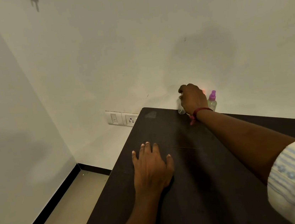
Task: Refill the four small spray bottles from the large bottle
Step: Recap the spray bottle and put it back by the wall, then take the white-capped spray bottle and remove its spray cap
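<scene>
Most of the clear bottle point(181, 110) behind the right hand point(193, 97), top unseen; blurred pink speck point(203, 91) just beside.

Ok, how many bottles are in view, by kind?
Purple-capped bottle: 1
Clear bottle, gripped by right hand: 1
Large bottle: 0
Total: 2. An orange blur behind the hand is unclear.

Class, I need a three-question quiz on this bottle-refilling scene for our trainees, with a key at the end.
1. True or false: the left hand lies flat on the dark table.
2. What colour is the cap of the spray bottle standing just right of the right hand? A green, B purple, C black.
3. Fill in: the small bottle that the right hand grips at the table's far edge has a ___ body.
Key: 1 true; 2 B; 3 clear.
</scene>
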